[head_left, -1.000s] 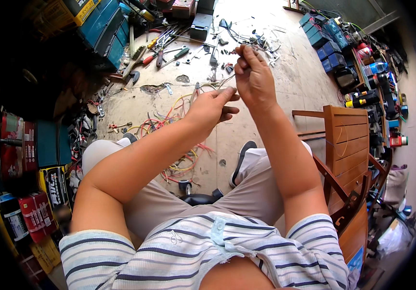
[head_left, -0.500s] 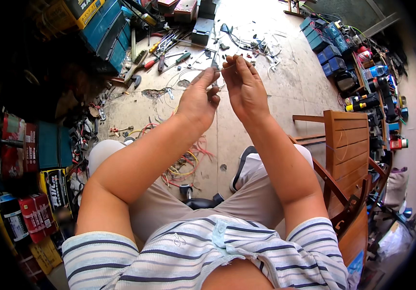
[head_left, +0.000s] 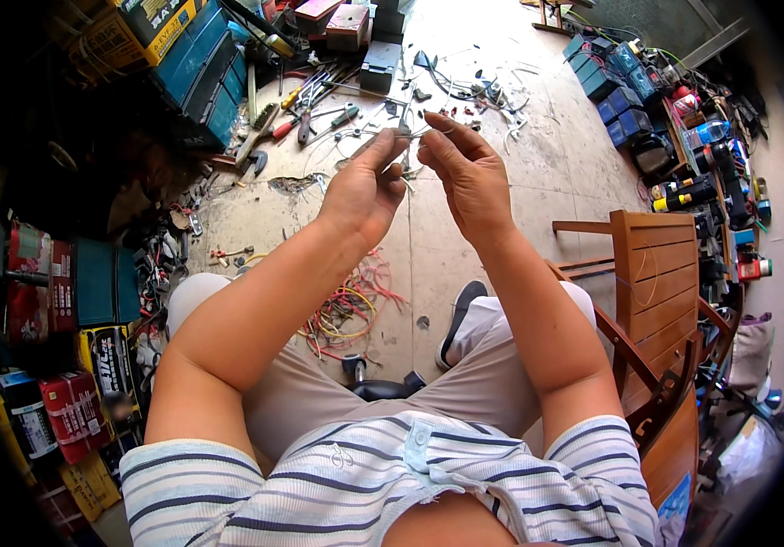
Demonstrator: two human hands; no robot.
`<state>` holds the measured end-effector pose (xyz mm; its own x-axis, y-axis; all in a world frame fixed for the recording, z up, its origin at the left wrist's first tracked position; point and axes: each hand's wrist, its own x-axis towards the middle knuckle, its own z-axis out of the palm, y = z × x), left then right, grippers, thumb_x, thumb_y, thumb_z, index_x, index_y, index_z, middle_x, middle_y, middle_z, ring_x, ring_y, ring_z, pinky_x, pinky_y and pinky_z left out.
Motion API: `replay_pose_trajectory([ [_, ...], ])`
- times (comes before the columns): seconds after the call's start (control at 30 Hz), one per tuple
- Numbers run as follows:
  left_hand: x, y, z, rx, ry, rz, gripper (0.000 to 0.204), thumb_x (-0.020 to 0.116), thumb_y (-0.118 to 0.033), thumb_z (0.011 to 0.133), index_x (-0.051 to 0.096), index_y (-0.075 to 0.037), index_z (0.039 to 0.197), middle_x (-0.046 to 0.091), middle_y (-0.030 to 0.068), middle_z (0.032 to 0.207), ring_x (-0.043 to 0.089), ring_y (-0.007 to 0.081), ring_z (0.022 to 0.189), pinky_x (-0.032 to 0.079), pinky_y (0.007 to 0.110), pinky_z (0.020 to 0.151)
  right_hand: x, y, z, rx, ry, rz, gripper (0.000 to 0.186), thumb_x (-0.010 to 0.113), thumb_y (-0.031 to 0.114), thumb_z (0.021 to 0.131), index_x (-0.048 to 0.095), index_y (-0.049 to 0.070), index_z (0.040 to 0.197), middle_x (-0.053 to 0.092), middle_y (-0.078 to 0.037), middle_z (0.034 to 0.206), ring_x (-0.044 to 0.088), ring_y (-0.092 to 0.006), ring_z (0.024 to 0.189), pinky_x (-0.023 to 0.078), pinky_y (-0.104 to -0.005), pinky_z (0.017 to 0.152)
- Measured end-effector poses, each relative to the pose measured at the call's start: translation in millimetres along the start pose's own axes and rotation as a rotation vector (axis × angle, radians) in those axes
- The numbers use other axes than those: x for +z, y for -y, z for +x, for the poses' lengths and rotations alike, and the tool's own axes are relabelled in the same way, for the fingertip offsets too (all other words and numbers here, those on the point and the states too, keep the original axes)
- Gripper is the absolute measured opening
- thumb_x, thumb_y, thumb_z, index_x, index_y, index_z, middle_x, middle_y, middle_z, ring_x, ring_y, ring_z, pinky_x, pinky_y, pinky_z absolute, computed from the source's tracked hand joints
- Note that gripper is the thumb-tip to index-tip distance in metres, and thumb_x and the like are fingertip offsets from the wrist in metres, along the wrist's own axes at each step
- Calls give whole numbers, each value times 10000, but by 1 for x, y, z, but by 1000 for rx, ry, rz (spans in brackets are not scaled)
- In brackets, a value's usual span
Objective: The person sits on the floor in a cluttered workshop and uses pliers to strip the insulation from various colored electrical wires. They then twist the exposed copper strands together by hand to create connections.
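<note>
Both my hands are raised in front of me over the floor, fingertips almost meeting. My left hand [head_left: 360, 193] is closed in a pinch, with thumb and forefinger on a thin pale wire [head_left: 415, 137]. Beside it, my right hand [head_left: 476, 187] has its thumb and fingertips at the same wire, the forefinger lifted a little apart from the thumb. Fine details at the fingertips are too small to make out. Below the hands, a tangle of red and yellow wires [head_left: 355, 305] lies on the floor between my legs.
Screwdrivers and other hand tools [head_left: 304, 126] lie at far left, near a grey box [head_left: 381, 66] and scattered scraps. A wooden folding chair [head_left: 661, 273] stands at my right. Boxes [head_left: 73, 415] are stacked left; blue bins [head_left: 624, 100] line the right.
The right hand has turned and its fingertips have come down slightly, the forefinger parting from the thumb. The left hand has moved slightly left.
</note>
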<state>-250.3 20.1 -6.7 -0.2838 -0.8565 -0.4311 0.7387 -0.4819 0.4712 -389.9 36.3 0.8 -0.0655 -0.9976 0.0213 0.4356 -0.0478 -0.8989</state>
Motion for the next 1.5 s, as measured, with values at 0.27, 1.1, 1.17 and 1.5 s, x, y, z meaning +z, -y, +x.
replay_pose_trajectory([
  [0.27,-4,-6,2,-70,40,10,127,630,-210,887,614,-94,936,631,-8,840,514,85,647,402,222,553,0,3,0,-57,33,-51,311,704,106,824,626,33,1115,646,-27,936,586,-85,830,478,-221,742],
  [1.1,-12,-15,-10,-85,41,45,153,593,-203,912,608,-69,985,640,9,835,556,73,669,430,209,534,-1,-9,-6,-41,76,-106,253,688,105,836,649,15,1070,661,-31,923,587,-77,818,479,-217,727],
  [1.17,-10,-20,-12,-70,84,27,166,582,-207,919,598,-63,998,640,13,847,573,70,694,433,200,530,1,-10,-7,-41,95,-116,221,682,100,840,650,13,1040,658,-28,917,588,-77,822,475,-213,734],
  [1.5,-22,-36,-7,37,78,9,146,562,-166,924,583,-39,992,648,46,936,637,108,817,556,209,704,6,4,-18,-33,181,-244,267,716,136,814,616,18,1031,645,-27,928,589,-72,860,463,-218,766],
])
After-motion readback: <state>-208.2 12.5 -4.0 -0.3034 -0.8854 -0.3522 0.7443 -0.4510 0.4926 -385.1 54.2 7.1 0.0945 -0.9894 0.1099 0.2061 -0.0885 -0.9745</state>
